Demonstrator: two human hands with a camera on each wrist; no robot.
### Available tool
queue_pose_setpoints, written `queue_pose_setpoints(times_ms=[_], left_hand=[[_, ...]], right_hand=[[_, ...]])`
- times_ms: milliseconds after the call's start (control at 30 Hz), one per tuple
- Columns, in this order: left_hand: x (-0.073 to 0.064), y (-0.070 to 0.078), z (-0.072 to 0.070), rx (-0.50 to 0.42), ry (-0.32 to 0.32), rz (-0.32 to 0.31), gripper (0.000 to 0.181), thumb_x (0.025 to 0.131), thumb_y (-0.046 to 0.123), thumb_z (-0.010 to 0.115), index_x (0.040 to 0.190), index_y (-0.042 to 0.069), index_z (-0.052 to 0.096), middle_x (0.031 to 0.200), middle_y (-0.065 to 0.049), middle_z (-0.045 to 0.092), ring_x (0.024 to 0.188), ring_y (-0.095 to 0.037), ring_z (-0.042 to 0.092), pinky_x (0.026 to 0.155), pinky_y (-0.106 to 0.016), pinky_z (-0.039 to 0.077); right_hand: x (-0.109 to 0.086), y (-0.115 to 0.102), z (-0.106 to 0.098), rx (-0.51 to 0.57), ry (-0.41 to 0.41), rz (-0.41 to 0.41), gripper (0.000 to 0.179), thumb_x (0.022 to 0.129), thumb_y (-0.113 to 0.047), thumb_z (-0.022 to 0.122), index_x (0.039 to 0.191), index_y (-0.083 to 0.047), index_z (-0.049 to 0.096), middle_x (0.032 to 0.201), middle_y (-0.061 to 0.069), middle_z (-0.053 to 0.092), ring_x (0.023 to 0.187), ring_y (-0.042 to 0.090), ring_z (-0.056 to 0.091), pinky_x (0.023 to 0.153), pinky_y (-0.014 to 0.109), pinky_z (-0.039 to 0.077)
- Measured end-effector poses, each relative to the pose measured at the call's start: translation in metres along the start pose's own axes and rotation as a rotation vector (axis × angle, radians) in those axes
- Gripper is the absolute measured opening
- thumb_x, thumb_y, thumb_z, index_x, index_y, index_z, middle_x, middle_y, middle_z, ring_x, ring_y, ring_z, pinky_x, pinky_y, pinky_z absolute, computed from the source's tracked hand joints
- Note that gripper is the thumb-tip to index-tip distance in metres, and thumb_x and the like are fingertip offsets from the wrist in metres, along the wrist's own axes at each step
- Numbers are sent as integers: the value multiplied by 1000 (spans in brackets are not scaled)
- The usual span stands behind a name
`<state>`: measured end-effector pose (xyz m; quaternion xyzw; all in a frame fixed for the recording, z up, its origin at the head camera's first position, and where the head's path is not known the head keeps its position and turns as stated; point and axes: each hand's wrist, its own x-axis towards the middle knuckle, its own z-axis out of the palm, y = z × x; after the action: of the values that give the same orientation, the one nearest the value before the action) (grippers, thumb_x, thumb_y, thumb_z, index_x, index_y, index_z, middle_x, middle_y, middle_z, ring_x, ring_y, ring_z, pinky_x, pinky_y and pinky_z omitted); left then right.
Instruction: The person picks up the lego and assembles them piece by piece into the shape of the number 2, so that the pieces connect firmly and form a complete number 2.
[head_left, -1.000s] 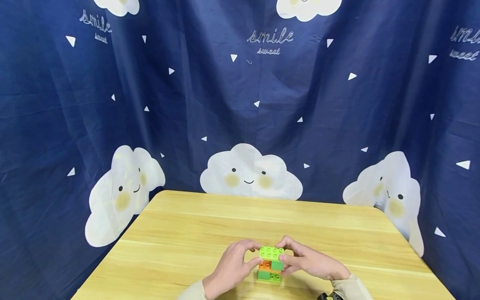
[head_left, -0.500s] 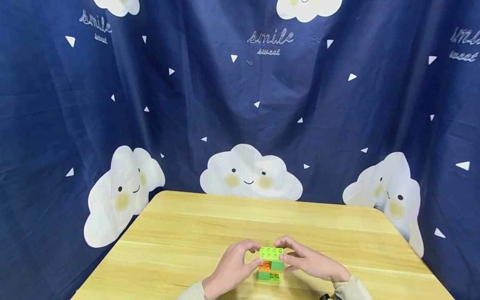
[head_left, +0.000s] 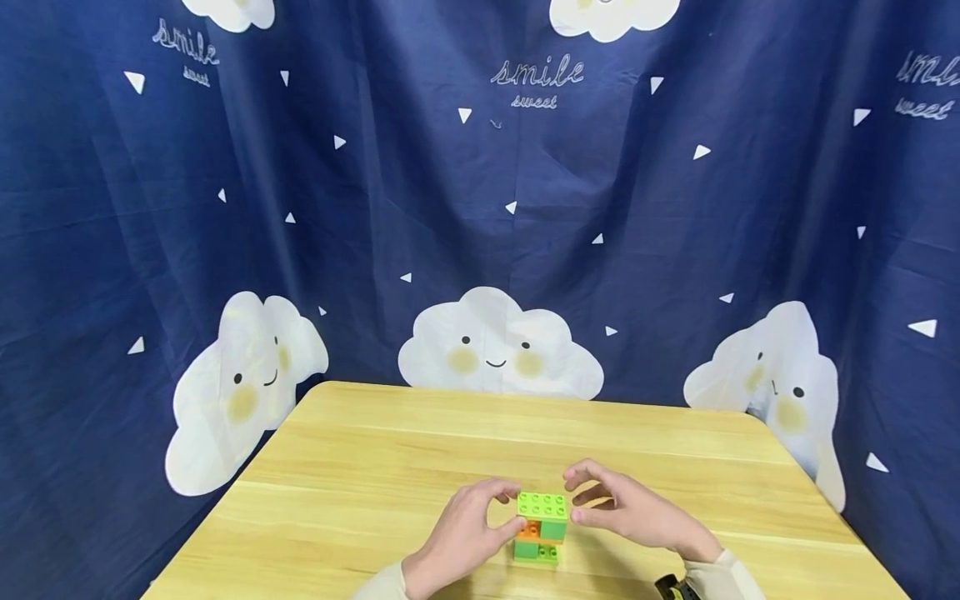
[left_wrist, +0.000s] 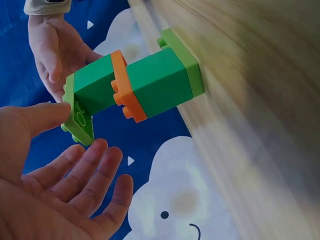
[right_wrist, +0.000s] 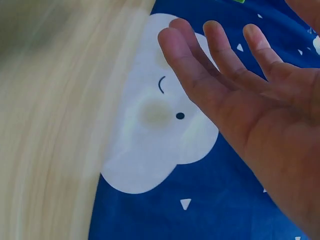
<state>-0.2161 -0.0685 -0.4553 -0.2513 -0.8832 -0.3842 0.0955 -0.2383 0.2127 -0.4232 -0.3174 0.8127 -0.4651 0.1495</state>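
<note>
A tower of toy building bricks stands upright on the wooden table. Its top is a flat light green brick (head_left: 542,505), above a dark green block (head_left: 553,530), a flat orange brick (left_wrist: 131,97), another dark green block (left_wrist: 160,82) and a light green base (left_wrist: 186,62). My left hand (head_left: 467,525) pinches the left end of the top brick, with the thumb on the near side and the index finger at the far side. To the right of the tower, my right hand (head_left: 637,510) is apart from it, fingers loosely bent and holding nothing.
The wooden table (head_left: 375,450) extends behind and beside the tower. A dark blue curtain (head_left: 420,200) printed with white smiling clouds hangs close behind it. A dark wristband (head_left: 675,588) sits on the right wrist.
My right hand has let go of the top light green brick and moved off to the right. The left hand and the brick tower stay nearly where they were.
</note>
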Motion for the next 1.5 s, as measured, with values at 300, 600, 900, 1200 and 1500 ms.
queue_pose_setpoints(times_ms=[300, 600, 900, 1200, 1500], left_hand=[[0, -1, -6, -82, -9, 36, 31, 95, 36, 74, 120, 18, 70, 115, 3, 73, 97, -12, 68, 79, -28, 54], [0, -1, -5, -186, -69, 17, 29, 96, 27, 74, 121, 16, 67, 114, -1, 72, 91, -8, 70, 76, -25, 57], [1, -1, 0, -340, -130, -36, 23, 99, 20, 69, 121, 15, 64, 111, -2, 70, 83, -5, 72, 73, -19, 57], [0, -1, 0, -376, -126, -72, 21, 100, 20, 68, 119, 14, 64, 110, -2, 71, 81, -7, 73, 69, -19, 57], [-2, -2, 0, -429, -107, -129, 29, 100, 24, 68, 126, 11, 65, 117, -7, 70, 78, -10, 73, 64, -23, 58]], right_hand=[[1, 2, 2, -19, -45, -61, 29, 98, -17, 71, 121, -8, 56, 119, 14, 59, 104, 23, 71, 86, 27, 59], [3, 4, 5, -16, -59, -82, 28, 97, -16, 72, 117, -8, 54, 116, 12, 60, 101, 21, 72, 85, 27, 60], [7, 4, 10, -6, -48, -52, 27, 99, -21, 69, 114, -8, 51, 113, 12, 60, 102, 17, 73, 83, 24, 59], [7, 2, 12, 19, -50, -38, 25, 101, -19, 67, 115, -7, 50, 113, 12, 62, 102, 20, 74, 80, 25, 58], [9, 1, 12, -11, 0, 6, 25, 103, -24, 64, 121, -9, 55, 115, 11, 62, 98, 22, 74, 79, 26, 56]])
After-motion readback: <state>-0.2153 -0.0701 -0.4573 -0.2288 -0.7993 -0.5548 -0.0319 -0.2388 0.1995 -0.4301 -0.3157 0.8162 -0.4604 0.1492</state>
